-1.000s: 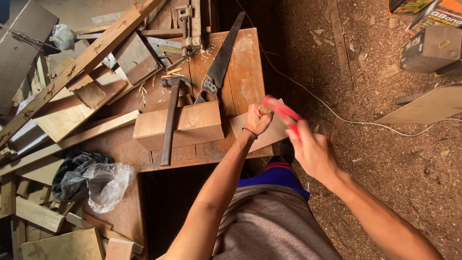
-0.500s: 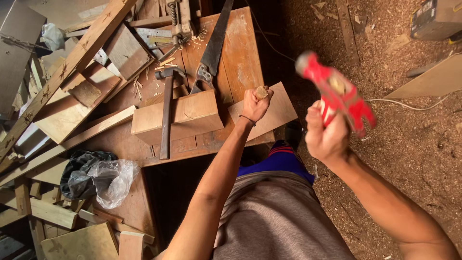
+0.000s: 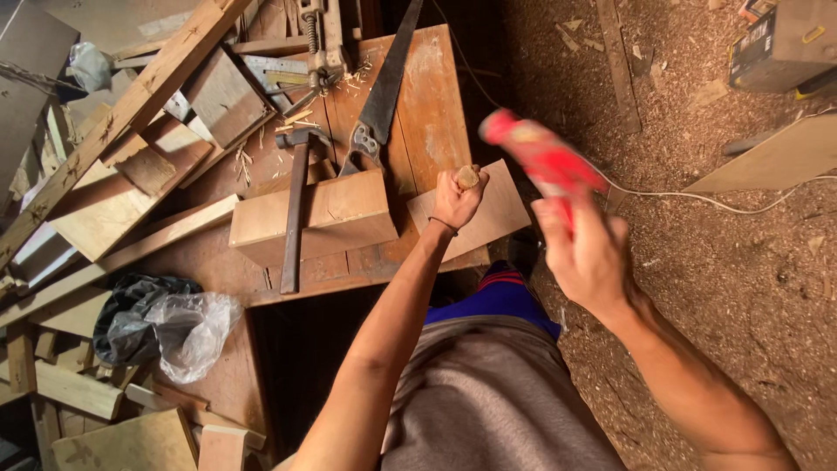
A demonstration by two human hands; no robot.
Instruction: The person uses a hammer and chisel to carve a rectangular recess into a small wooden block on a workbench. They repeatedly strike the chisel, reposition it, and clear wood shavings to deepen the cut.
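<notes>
My left hand (image 3: 457, 197) is closed around a short wooden-handled tool whose round butt (image 3: 468, 177) shows at the top of my fist; it stands upright on a thin wooden board (image 3: 497, 214) at the workbench edge. My right hand (image 3: 586, 253) grips a red-handled tool (image 3: 536, 159), blurred by motion, raised to the right of and slightly above my left fist. The tool's far end is too blurred to make out.
On the wooden workbench (image 3: 432, 105) lie a thick wooden block (image 3: 336, 214), a hammer (image 3: 295, 209) and a hand saw (image 3: 384, 96). Planks and offcuts (image 3: 113, 174) pile up on the left, with plastic bags (image 3: 166, 327). A white cable (image 3: 724, 199) crosses the sawdust floor.
My right hand swung the red tool up and out to the right, then back in toward my left fist. My left hand stayed on the board.
</notes>
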